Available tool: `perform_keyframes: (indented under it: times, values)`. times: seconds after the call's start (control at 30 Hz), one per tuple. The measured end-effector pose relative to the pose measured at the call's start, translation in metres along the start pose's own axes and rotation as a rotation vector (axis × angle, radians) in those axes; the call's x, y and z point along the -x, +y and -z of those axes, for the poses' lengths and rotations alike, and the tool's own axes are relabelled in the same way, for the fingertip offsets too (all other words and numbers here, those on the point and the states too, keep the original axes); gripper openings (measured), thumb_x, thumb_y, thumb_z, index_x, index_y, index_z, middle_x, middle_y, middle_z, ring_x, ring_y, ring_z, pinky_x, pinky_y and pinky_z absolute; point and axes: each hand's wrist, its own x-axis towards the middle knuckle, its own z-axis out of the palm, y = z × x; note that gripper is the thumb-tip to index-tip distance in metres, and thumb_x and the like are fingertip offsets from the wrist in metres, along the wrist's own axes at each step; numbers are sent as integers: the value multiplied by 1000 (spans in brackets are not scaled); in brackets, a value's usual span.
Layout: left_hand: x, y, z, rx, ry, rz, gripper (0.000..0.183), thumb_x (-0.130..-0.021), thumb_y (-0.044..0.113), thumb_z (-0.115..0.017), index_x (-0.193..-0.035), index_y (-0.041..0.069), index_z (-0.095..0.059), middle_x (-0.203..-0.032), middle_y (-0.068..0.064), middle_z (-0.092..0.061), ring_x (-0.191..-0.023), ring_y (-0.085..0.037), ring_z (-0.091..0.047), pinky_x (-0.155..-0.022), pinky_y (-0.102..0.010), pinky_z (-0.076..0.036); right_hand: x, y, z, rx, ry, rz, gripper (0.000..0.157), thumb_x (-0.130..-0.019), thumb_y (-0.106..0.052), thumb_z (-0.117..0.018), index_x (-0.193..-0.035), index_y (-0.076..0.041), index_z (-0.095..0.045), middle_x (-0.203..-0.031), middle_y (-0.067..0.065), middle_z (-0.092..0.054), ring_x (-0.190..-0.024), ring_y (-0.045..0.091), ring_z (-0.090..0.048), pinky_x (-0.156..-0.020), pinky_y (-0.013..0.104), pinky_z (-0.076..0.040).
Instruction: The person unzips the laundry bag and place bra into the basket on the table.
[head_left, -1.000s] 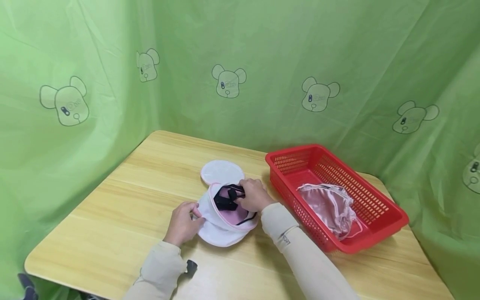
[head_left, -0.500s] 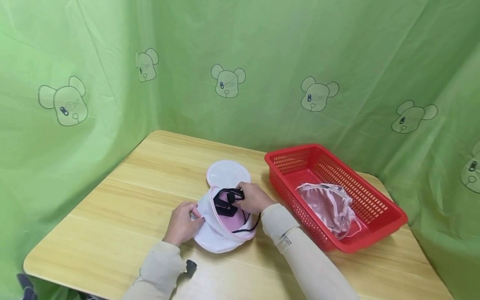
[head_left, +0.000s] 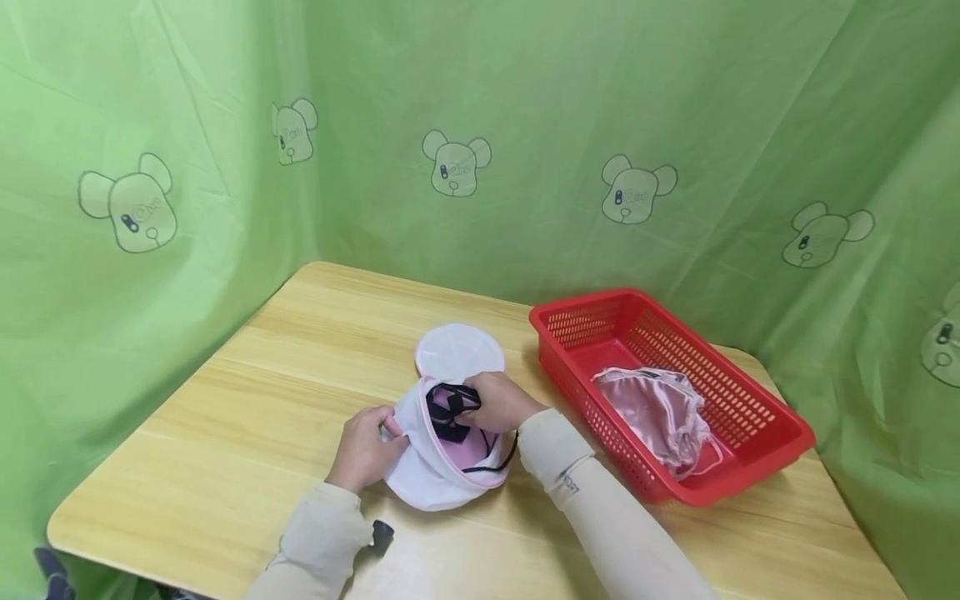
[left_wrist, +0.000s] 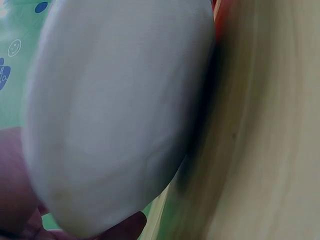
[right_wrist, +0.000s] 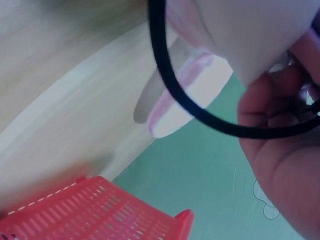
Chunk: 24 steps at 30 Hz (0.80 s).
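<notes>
A round white fabric pouch (head_left: 427, 479) with pink trim lies on the table, its round lid (head_left: 459, 352) folded back behind it. My left hand (head_left: 366, 450) pinches the pouch's near-left side; the white cloth (left_wrist: 115, 110) fills much of the left wrist view. Inside the pink-lined mouth sits a black block (head_left: 448, 430) with bundled black cable. At the mouth's right rim, my right hand (head_left: 497, 403) grips the black cable. One loop of that cable (right_wrist: 182, 97) arcs out toward me in the right wrist view. The right fingertips are partly hidden in the head view.
A red plastic basket (head_left: 570, 367) stands right of the pouch, holding a pink satin drawstring bag (head_left: 660, 412). The wooden table (head_left: 247, 417) stretches left and forward. A green curtain (head_left: 540, 233) hangs behind it. A small black object (head_left: 382, 535) shows beside the left cuff.
The pouch has turned slightly, its lid shifting right and its near side toward me. My right hand has moved left over the mouth with the cable. The left hand has hardly moved.
</notes>
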Motion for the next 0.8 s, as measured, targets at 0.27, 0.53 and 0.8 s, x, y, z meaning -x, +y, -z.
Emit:
perform_keyframes:
  times: [0.27, 0.53, 0.8]
  values:
    - [-1, -1, -2, 4, -1, 19, 24, -73, 2, -76, -66, 12, -55, -105, -15, -67, -99, -34, -60, -90, -48, -47, 4, 0, -2, -36, -69, 19, 25, -81, -12, -77, -100, -12, -61, -86, -2, -63, -81, 17, -58, -79, 34, -50]
    - [-1, 0, 0, 19, -3, 16, 22, -73, 1, -75, -67, 10, -56, -116, -19, -65, -109, -39, -58, -96, -50, -45, 6, 6, 1, -46, -42, 37, 22, -82, -10, -74, -100, -14, -61, -84, -3, -62, -79, 16, -56, -77, 34, -49]
    - [-1, -1, 0, 29, -7, 11, 21, -72, 1, -74, -66, 9, -56, -116, -20, -65, -109, -41, -58, -96, -52, -44, 9, 11, 9, -81, -11, 48, 21, -82, -7, -73, -100, -11, -61, -85, -1, -63, -79, 17, -57, -78, 35, -49]
